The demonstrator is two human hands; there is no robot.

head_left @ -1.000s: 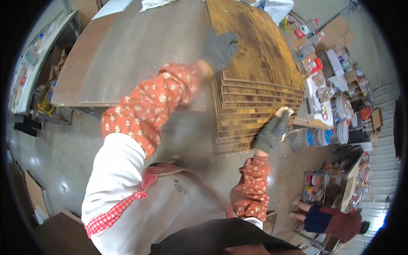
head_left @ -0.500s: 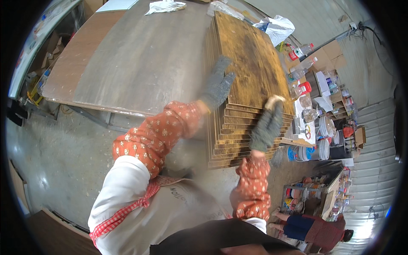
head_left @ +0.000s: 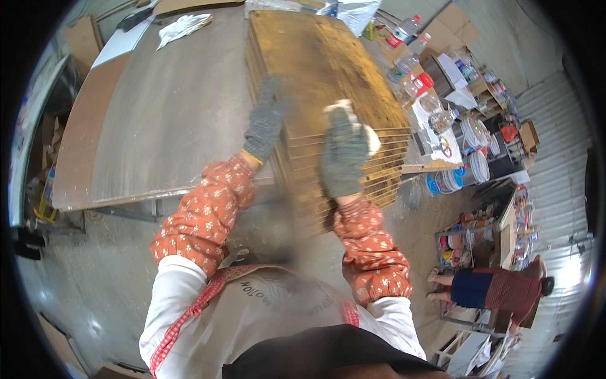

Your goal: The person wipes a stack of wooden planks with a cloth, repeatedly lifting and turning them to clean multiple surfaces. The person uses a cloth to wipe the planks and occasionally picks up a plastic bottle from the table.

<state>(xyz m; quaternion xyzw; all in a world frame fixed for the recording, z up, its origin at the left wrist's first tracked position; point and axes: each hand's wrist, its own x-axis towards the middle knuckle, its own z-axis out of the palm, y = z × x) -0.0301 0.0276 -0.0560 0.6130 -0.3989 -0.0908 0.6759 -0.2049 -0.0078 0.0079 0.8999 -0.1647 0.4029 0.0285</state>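
Note:
A tall stack of brown wood-grain boards (head_left: 315, 47) stands in front of me, its layered near edges showing. My left hand (head_left: 266, 120), in a grey knitted glove, rests along the stack's left edge with its fingers stretched out; motion blurs the fingertips. Over the near part of the top board is my right hand (head_left: 344, 155), gloved the same way. It is closed on a white cloth (head_left: 372, 140), which sticks out past the fingers and at the side of the palm. The glove hides the rest of the cloth.
Left of the stack is a large grey-brown table (head_left: 170, 114) with a crumpled white cloth (head_left: 183, 29) at its far end. Plastic bottles (head_left: 404, 31) and buckets (head_left: 475, 134) crowd the right side. Another person (head_left: 499, 290) stands at a shelf, lower right.
My right hand has moved from the stack's right near edge to the left, over the top board, with the cloth. My left hand stays by the left edge. The view has shifted.

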